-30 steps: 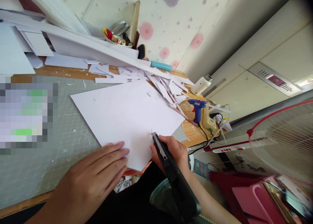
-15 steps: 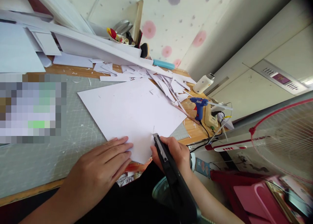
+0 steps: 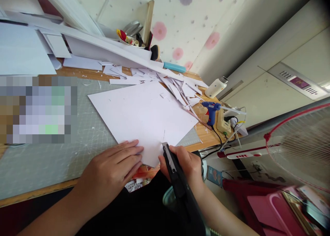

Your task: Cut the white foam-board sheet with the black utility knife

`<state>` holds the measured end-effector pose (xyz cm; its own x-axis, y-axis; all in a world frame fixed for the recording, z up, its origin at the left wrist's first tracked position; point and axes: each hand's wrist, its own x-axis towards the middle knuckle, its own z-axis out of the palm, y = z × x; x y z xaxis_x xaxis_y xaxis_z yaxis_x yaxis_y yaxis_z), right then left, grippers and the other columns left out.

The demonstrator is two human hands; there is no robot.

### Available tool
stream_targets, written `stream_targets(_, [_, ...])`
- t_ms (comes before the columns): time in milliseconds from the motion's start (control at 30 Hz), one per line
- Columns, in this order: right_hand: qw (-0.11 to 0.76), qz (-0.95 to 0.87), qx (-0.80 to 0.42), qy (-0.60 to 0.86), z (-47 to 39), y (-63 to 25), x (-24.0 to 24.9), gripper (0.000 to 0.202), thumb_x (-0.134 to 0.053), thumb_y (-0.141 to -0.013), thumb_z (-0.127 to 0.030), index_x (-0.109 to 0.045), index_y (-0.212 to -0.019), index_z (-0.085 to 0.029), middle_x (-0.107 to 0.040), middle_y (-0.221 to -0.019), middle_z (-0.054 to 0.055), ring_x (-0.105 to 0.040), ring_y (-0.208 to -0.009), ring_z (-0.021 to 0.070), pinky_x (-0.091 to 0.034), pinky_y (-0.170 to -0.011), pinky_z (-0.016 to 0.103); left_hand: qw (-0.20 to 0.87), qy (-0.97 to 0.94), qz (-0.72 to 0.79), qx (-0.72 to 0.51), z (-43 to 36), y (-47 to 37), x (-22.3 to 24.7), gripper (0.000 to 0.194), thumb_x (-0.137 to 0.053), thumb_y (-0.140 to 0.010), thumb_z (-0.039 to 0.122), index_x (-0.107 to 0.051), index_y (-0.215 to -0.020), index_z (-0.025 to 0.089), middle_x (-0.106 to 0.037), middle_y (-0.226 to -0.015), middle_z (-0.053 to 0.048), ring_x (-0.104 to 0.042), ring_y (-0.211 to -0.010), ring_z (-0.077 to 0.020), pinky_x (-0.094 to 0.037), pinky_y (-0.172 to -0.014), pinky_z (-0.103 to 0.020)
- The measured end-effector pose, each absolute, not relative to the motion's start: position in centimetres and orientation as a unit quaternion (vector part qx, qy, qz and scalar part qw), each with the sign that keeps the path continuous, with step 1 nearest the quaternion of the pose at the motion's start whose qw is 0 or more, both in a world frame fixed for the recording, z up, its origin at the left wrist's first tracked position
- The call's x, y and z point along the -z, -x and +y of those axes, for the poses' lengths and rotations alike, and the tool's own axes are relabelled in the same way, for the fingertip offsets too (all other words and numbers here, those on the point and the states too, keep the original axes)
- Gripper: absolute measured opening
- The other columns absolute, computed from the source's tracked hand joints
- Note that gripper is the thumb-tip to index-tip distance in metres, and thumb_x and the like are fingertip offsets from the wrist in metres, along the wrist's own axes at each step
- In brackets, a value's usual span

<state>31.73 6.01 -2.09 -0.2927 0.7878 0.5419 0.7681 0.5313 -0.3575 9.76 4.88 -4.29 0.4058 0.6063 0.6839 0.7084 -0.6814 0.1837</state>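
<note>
One large, white, four-sided board [image 3: 139, 109], near centre on the grey gridded cutting mat [image 3: 59, 164]. Left hand [image 3: 110, 167]: flat, fingers extended, on its near-left edge. Right hand [image 3: 187, 160]: gripping one long black utility knife [image 3: 179, 185]. Thin dark line [image 3: 164, 136] beyond tip: longer than one second ago.

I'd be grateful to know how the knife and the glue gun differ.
The knife is mostly black; the glue gun is mostly blue. The knife is long and straight, while the glue gun has a grip angled from its barrel. The knife is in the right hand; the glue gun is on the table. Both are handheld tools.
</note>
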Motion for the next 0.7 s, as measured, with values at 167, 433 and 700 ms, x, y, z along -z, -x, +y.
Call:
stream_targets(167, [0.335, -0.814, 0.001, 0.475, 5.6, -31.6, 1.8, 0.018, -0.068, -0.080, -0.029, -0.051, -0.082, -0.021, -0.062, -0.057, -0.001, -0.059, -0.045, 0.0140, -0.042, -0.048, 0.023, 0.058, 0.834, -0.402, 0.375, 4.8, -9.8, 4.3, 0.013, -0.061, -0.087, 0.017, -0.069, -0.097, 0.015, -0.075, -0.105, -0.005, -0.068, -0.105, -0.0208, -0.056, -0.096, -0.038])
stream_targets(433, [0.336, -0.819, -0.002, 0.464, 4.9, -31.3, 1.1, 0.018, -0.068, -0.080, -0.026, -0.051, -0.079, -0.020, -0.057, -0.053, -0.005, -0.052, -0.041, 0.0099, -0.039, -0.046, 0.020, 0.050, 0.831, -0.405, 0.378, 4.7, -9.9, 4.4, 0.011, -0.059, -0.089, 0.019, -0.070, -0.091, 0.016, -0.075, -0.102, -0.005, -0.068, -0.105, -0.0216, -0.056, -0.096, -0.039])
stream_targets(700, [0.327, -0.827, -0.002, 0.458, 4.3, -30.9, 0.8, 0.019, -0.067, -0.081, -0.028, -0.049, -0.079, -0.022, -0.058, -0.053, -0.005, -0.051, -0.040, 0.0101, -0.039, -0.045, 0.021, 0.037, 0.829, -0.416, 0.373, 4.8, -9.9, 4.6, 0.014, -0.057, -0.089, 0.020, -0.071, -0.091, 0.016, -0.075, -0.104, -0.005, -0.067, -0.108, -0.0219, -0.054, -0.099, -0.039])
